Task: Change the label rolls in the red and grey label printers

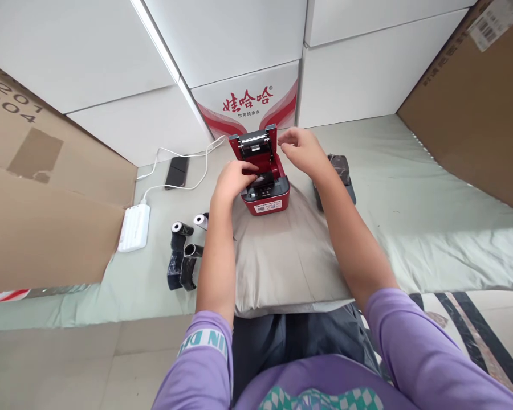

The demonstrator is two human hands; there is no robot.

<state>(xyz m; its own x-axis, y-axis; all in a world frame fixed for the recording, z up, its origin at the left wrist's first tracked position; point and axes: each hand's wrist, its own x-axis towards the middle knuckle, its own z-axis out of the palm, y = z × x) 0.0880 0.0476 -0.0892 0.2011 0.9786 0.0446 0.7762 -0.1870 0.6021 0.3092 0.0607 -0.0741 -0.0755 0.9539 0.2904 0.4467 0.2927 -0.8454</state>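
Note:
A small red and black label printer stands on the cloth with its lid raised, its red inner compartment facing up. My left hand is at the printer's left side, fingers stretched over the opening, index finger and thumb apart. Beneath those fingertips lies a dark piece, partly covered by the hand. My right hand hovers just right of the raised lid, fingers loosely spread, holding nothing visible. Whether it touches the lid I cannot tell.
Several paper rolls and dark pieces stand left of my left forearm. A black phone and a white power bank with cables lie farther left. A dark object sits behind my right forearm. Cardboard boxes flank the cloth-covered surface.

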